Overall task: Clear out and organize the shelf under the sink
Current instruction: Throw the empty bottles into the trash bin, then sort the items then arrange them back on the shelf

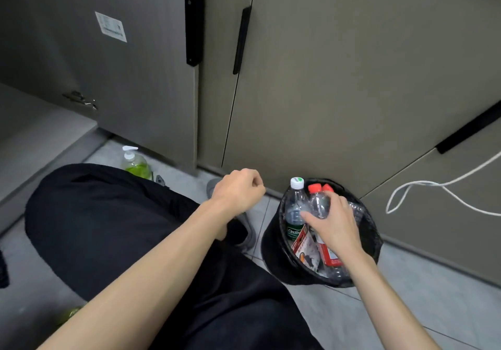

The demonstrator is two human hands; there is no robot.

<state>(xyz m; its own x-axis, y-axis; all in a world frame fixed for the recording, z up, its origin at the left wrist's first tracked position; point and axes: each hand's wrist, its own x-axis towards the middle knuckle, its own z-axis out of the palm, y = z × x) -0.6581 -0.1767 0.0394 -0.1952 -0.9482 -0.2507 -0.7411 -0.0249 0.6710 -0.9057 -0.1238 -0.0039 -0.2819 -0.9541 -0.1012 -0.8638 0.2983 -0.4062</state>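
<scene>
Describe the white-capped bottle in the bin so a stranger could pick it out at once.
Find the black-lined waste bin on the tiled floor against the grey cabinet doors. Several clear plastic bottles stand in it, under the right hand. The white-capped bottle stands furthest left, with a green label; its neighbours, the red-capped bottles, have red caps.

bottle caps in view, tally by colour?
White cap: 1, on the green-label bottle in the black bin
Red caps: 2, on bottles under the right hand
White pump top: 1, on the green soap bottle on the floor
Total: 4
</scene>
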